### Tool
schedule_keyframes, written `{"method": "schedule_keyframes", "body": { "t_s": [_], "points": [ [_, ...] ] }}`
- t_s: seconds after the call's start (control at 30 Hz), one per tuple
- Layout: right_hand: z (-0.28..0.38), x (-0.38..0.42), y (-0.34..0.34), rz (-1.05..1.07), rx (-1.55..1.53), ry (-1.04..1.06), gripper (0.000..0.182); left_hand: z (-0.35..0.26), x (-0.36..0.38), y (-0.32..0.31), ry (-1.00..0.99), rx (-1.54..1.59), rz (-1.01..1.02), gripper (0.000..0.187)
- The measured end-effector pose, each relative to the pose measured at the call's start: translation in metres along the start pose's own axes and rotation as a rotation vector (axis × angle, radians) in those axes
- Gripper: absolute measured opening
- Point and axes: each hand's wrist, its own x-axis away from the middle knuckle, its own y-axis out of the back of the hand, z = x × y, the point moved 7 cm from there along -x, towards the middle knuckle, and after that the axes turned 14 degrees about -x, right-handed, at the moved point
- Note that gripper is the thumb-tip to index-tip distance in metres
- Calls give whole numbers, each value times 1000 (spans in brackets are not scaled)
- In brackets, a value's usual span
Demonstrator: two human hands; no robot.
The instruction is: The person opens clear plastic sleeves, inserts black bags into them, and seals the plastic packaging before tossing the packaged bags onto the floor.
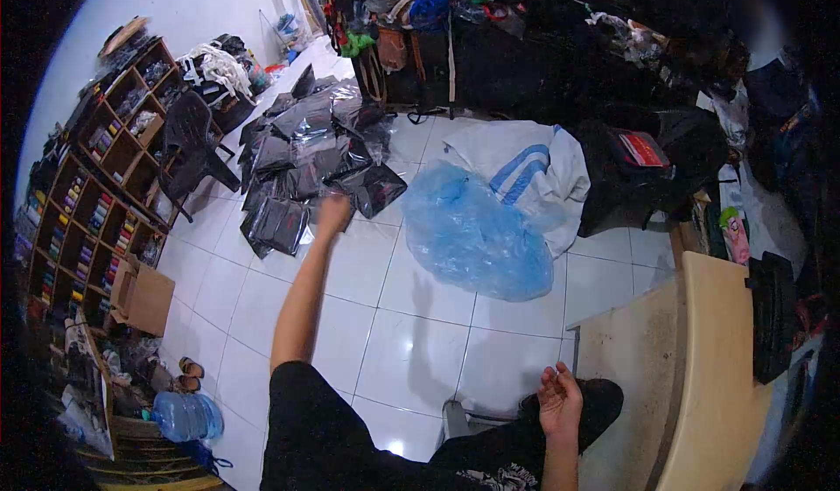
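My left hand [332,214] is stretched far forward at the front edge of a heap of flat black packages in shiny clear plastic. One black package [372,189] lies just beyond its fingers, and another package [275,225] is to its left. The fingers are small and partly hidden, so I cannot make out whether they grip a package. My right hand [560,401] is raised above my lap, palm up, with loosely curled fingers apart and nothing in it.
Right of the heap lie a crumpled blue plastic bag [472,237] and a white sack [560,171] with blue stripes. A black chair [188,136] and thread shelves [83,228] stand left. A wooden table [713,360] is close on my right; a water jug [188,417] lies lower left.
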Motion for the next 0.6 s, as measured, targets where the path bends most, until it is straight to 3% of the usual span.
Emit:
{"method": "schedule_keyframes", "body": {
  "t_s": [0.07, 0.13, 0.17, 0.2, 0.23, 0.27, 0.33, 0.37, 0.4, 0.57, 0.6],
  "points": [
    [7, -2, 11, 20, -19, 48, 22, -100, 93, -65, 194, 364, 349, 36],
    [14, -2, 27, 9, -39, 90, 21, -199, 199, -88, 324, 536, 621, 45],
    [20, 0, 36, -13, -48, 114, 21, -246, 252, -110, 212, 490, 515, 50],
    [24, 2, 43, -34, -59, 140, 20, -278, 283, -66, 274, 583, 612, 49],
    [28, 8, 46, -42, -83, 167, 20, -320, 319, -65, 211, 624, 739, 54],
    [31, 12, 53, -33, -98, 185, 21, -359, 355, -61, 140, 613, 1054, 61],
    [37, 14, 63, -6, -129, 218, 21, -412, 395, -20, 46, 727, 1035, 56],
    [40, 19, 68, -34, -123, 225, 22, -445, 418, -24, -224, 760, 1121, 56],
    [44, 25, 70, -46, -115, 245, 23, -441, 404, 21, -43, 784, 1140, 55],
    [83, 87, 48, -64, 100, 417, 25, -469, 344, 57, -151, 780, 992, 57],
    [95, 101, 45, -44, 179, 457, 26, -474, 324, 65, -182, 810, 832, 52]
  ]
}}
